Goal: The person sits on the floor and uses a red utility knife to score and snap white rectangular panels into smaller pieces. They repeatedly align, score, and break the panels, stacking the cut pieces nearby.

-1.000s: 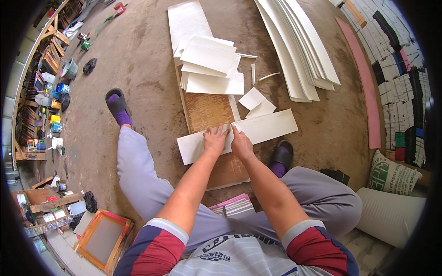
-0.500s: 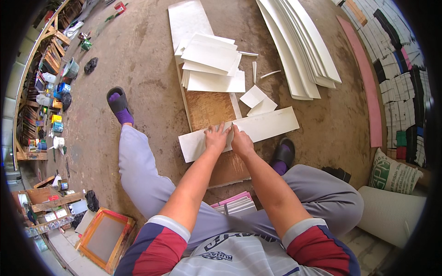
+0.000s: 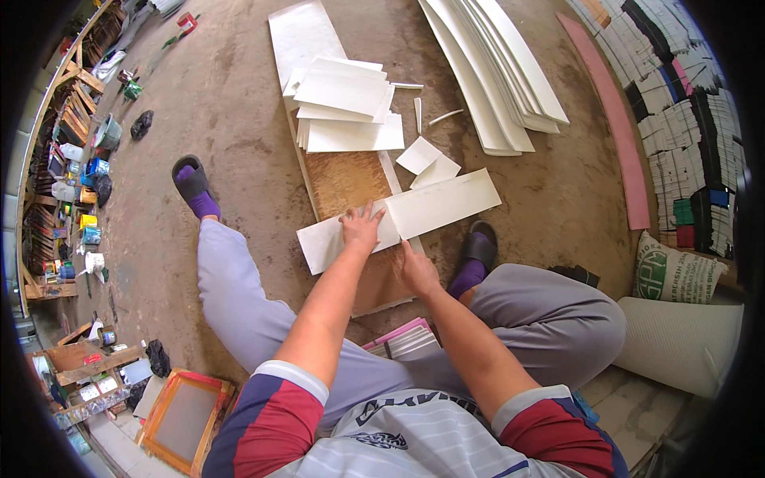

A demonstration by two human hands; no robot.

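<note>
A long white sheet strip point(image 3: 450, 201) lies slantwise across a brown wooden board point(image 3: 348, 182) on the floor between my legs. My left hand point(image 3: 362, 229) presses on the strip's left half, fingers spread. Close to the strip's near edge, my right hand point(image 3: 419, 271) is closed in a pinch with its index finger stretched forward. What it pinches is too small to make out. A thin line crosses the strip between my hands. Beyond it, cut white sheets point(image 3: 351, 131) are piled on the board, with small white pieces point(image 3: 419, 155) to their right.
Long white sheets point(image 3: 498, 88) lie stacked at the far right, near a pink strip point(image 3: 610, 111). Beside my right knee are a white roll point(image 3: 677, 342) and a printed sack point(image 3: 673, 271). Paint containers line the left, and a wooden-framed screen point(image 3: 183, 418) rests at lower left.
My right hand has drawn toward me, from the strip's far edge to its near edge, and a line now shows across the strip. My left hand stays on the strip. The view has shifted slightly.
</note>
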